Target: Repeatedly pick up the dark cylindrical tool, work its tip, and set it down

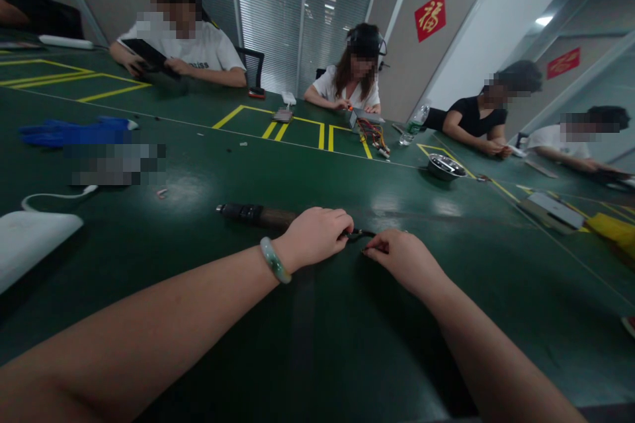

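While clamped on by both, thin black cable (358, 234) between left hand (317, 234) and right hand (404, 258).

Far beyond the hands, right of centre: red diamond sign (430, 16) on wall panel, 1 gold character, "福". Further right: second red sign (563, 63), characters unreadable. White shirt (208, 53) lettering at far left partly hidden.

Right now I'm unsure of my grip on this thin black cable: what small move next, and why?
Probably slide the right hand closer along the black cable, since only its fingertips pinch the cable while the left hand grips it firmly.
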{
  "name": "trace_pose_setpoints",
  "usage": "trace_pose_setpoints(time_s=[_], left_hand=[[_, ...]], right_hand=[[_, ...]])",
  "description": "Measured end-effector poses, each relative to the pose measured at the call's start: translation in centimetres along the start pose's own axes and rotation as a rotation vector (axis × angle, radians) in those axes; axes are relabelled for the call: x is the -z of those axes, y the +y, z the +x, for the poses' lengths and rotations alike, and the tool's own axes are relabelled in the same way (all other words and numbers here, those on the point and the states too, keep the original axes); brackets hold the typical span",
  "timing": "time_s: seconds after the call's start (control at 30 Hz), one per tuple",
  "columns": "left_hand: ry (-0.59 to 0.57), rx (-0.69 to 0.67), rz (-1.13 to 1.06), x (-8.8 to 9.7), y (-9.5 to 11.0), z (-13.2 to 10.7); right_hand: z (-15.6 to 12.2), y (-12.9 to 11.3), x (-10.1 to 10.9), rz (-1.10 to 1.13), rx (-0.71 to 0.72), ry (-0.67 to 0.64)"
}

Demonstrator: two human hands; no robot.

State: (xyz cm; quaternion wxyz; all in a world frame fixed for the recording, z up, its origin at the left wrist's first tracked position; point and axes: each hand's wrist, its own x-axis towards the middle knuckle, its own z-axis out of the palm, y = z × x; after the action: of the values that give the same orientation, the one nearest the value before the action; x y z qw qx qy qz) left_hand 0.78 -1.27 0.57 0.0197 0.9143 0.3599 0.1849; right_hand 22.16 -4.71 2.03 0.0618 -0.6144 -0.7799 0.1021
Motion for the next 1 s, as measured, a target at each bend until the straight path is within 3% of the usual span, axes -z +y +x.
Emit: trace_pose_setpoints(time_s=[0.1,0.3,0.57,1.0], left_hand=[[-0.016,0.013,0.003,0.0,0.0,0.0],[-0.005,0.019,-0.006,0.0,-0.1,0.0],[0.024,0.01,-0.028,-0.3,-0.3,0.0],[0.028,0.009,0.013,-0.2,-0.1,0.1]], right_hand=[[0.1,0.2,0.1,-0.003,0.026,0.021],[0.7,-0.1,-1.1,0.047,0.131,0.202],[1.3,-0.7,-2.3,0.177,0.181,0.281],[1.4,-0.8,-2.8,0.421,-0.049,0.21]])
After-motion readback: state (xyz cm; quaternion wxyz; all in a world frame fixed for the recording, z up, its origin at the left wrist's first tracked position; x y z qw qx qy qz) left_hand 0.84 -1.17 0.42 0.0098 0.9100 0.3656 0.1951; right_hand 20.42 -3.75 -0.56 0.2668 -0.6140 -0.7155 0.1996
